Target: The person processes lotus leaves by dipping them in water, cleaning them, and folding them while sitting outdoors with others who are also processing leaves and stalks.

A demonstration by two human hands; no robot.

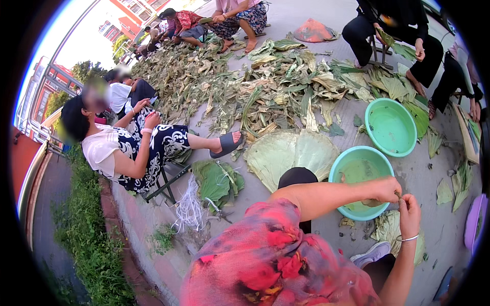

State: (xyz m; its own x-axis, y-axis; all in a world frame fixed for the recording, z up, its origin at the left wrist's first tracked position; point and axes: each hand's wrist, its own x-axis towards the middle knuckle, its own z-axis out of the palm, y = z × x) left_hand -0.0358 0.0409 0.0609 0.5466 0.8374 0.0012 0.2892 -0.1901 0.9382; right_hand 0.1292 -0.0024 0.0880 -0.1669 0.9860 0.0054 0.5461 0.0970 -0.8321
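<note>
My left hand (386, 190) reaches over the near green plastic basin (334, 168), its fingers closed on a small piece of leaf or stem (399, 196). My right hand (409, 212), with a bracelet on the wrist, pinches the same small piece from the other side, just past the basin's rim. A brownish scrap (371, 203) shows under my left hand; whether it joins the held piece I cannot tell. The near basin holds shallow water. A second green basin (390, 128) with water stands beyond it. Large dried leaves (273, 155) lie flat beside my knee.
A long heap of dried leaves (283, 78) covers the pavement ahead. A seated person (126, 149) is at the left, near a bundle of white string (190, 206), green leaves (214, 179) and a metal hand tool (215, 206). Other people sit around the heap. A purple basin (474, 222) stands at the right edge.
</note>
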